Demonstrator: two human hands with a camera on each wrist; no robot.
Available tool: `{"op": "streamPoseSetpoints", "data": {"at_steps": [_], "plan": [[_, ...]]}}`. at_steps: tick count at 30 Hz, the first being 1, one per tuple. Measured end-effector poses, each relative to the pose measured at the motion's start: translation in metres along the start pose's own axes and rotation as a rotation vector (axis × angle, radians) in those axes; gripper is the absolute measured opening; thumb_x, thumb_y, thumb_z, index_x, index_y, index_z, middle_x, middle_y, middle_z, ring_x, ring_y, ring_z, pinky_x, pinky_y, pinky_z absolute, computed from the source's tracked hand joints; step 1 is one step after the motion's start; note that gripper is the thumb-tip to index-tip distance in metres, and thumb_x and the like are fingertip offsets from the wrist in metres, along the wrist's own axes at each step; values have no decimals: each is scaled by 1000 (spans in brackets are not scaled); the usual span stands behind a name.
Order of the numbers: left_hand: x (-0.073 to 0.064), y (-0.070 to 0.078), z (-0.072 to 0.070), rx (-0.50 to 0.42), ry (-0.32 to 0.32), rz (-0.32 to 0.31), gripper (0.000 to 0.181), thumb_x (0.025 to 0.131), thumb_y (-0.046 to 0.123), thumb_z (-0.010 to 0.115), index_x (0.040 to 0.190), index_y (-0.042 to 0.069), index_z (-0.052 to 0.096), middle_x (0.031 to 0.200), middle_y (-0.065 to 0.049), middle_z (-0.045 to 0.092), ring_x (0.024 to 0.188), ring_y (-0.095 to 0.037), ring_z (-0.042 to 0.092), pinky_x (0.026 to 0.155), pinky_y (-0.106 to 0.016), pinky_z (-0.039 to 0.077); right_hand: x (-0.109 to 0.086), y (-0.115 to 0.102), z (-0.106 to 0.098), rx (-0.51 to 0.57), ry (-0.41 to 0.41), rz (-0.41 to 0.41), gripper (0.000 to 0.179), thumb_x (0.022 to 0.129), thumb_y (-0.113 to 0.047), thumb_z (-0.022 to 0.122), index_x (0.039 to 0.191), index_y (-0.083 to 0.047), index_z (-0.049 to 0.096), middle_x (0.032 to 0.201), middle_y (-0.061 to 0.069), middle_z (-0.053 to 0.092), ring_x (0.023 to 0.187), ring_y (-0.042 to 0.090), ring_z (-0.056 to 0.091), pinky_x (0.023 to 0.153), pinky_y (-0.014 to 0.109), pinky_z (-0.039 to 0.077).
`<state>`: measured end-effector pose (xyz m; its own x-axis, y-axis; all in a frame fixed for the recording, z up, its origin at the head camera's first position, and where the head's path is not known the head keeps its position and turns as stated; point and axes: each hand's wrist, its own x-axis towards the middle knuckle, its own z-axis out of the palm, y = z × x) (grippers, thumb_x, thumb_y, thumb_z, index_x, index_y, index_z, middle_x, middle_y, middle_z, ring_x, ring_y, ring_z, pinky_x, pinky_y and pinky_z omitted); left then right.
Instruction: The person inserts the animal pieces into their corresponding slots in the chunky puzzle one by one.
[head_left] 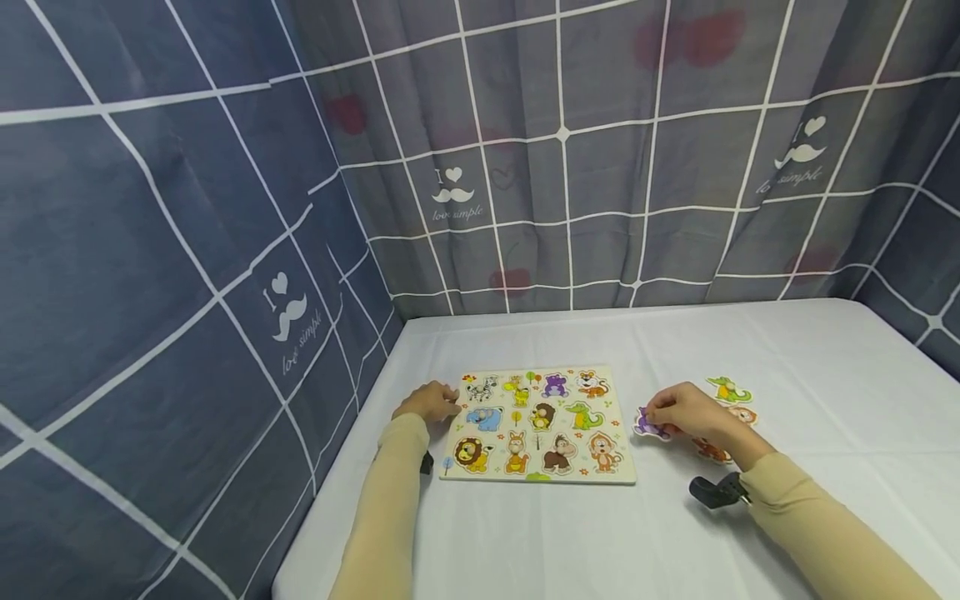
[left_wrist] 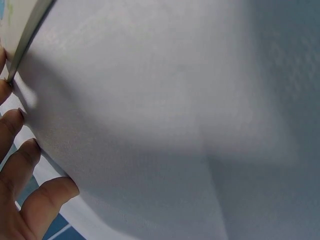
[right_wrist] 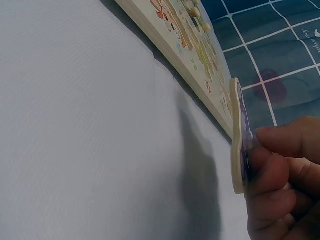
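Observation:
My right hand [head_left: 686, 410] pinches a thin purple animal puzzle piece [head_left: 651, 423] just right of the puzzle board [head_left: 498, 476]. In the right wrist view the purple piece [right_wrist: 237, 137] stands on edge above the cloth, its printed face toward the fingers [right_wrist: 270, 172]. My left hand [head_left: 431, 402] touches the board's left edge. In the left wrist view its fingers [left_wrist: 20, 160] are spread and loosely bent, with some fingertips by the board's edge [left_wrist: 27, 35]. Pictured on the board are a zebra, a giraffe, a lion, an elephant and other animals.
Near my right hand lie loose pieces: a green crocodile [head_left: 727, 389], an orange-brown monkey [head_left: 742, 413] and a brown piece [head_left: 712, 452] partly hidden by the wrist. A white cloth [head_left: 555, 542] covers the table. Dark checked curtains [head_left: 600, 183] hang behind and at the sides.

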<state>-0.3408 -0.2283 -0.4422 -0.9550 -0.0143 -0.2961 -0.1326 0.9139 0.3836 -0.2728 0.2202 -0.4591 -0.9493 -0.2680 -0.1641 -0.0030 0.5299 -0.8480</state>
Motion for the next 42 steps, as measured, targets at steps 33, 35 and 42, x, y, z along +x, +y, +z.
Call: {"op": "streamPoseSetpoints", "data": {"at_steps": [33, 35, 42], "plan": [[-5, 2, -1, 21, 13, 32, 49, 93, 34, 70, 138, 18, 62, 153, -5, 50, 144, -31, 43, 118, -48, 38, 42, -26, 20, 30, -14, -62, 13, 90, -2, 64, 95, 8, 71, 70, -2, 63, 61, 8, 52, 53, 20, 46], [-5, 1, -1, 16, 10, 31, 49, 93, 34, 70, 139, 19, 61, 153, -5, 50, 145, -30, 43, 118, -48, 38, 45, -28, 21, 27, -19, -58, 13, 91, -2, 64, 95, 7, 72, 70, -2, 62, 62, 8, 52, 53, 20, 45], [-4, 0, -1, 22, 6, 26, 50, 92, 34, 71, 139, 20, 62, 154, -5, 50, 145, -30, 43, 117, -48, 38, 52, -37, 25, 8, -30, -64, 13, 91, -2, 65, 95, 8, 71, 72, -1, 64, 64, 8, 53, 55, 20, 47]]}}
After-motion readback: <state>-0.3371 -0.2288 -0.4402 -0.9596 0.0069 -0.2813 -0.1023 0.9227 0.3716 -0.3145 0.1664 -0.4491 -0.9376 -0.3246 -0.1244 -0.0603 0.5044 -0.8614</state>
